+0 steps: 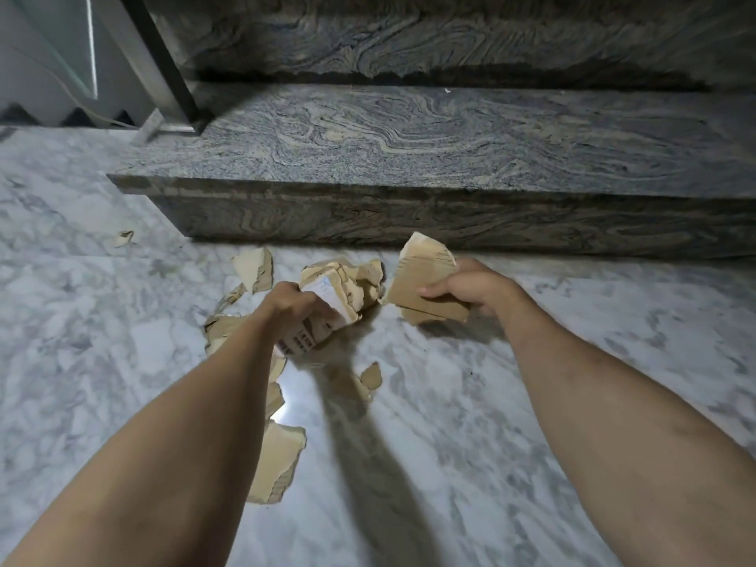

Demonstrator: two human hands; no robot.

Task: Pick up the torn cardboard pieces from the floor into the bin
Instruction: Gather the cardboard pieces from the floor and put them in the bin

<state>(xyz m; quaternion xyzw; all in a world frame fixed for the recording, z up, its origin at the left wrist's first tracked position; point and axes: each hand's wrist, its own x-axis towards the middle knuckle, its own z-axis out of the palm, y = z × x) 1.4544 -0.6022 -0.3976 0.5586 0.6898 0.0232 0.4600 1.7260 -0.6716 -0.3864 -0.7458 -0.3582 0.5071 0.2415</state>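
We stand over a floor (470, 444) of pale grey-white marble, and in front of us runs a low step (450, 157) of dark, wavy-patterned stone. At the far left a dark metal post (163, 55) meets this step.

Our left hand (292, 302) is closed on a bundle of torn cardboard (331, 296), some of it printed with a white label; the grip wraps it from above, just over the floor. Our right hand (470, 286) holds a flat brown piece (425, 280), thumb on the near face and fingers behind, so this grip is also closed. The two held lots are just beside each other, near the foot of the step.

More pieces lie on the floor: one curled piece (253, 270) beside the left hand, a small scrap (124, 238) well apart at the left, a little scrap (371, 376) between our forearms, and a large piece (278, 460) partly hidden by the left forearm. We do not see the bin.
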